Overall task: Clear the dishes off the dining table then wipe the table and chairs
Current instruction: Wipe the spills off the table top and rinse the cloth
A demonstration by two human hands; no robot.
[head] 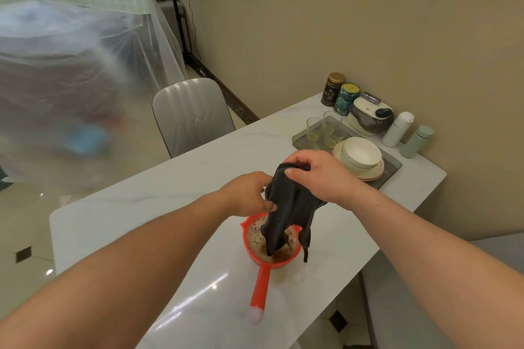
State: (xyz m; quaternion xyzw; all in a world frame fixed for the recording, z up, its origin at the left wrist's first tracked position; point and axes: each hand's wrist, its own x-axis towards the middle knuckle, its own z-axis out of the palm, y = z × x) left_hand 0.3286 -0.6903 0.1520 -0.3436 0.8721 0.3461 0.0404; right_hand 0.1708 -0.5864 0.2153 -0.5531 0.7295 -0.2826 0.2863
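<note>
A wet black cloth point(286, 207) hangs over a red ladle-shaped water scoop point(256, 259) that holds brownish foamy water on the white marble table point(158, 207). My right hand point(320, 176) grips the cloth's top. My left hand point(249, 193) pinches the cloth's left edge lower down. The cloth's lower end dips into the scoop. A white bowl point(361, 154) sits on stacked plates point(368, 174) on a grey tray point(392, 166) at the far right.
Several glasses point(323, 130) stand on the tray. Tins point(333, 89), a white container point(368, 116) and two bottles point(397, 129) line the wall. A grey chair point(192, 116) stands at the table's far side. Plastic-covered items point(56, 79) fill the left.
</note>
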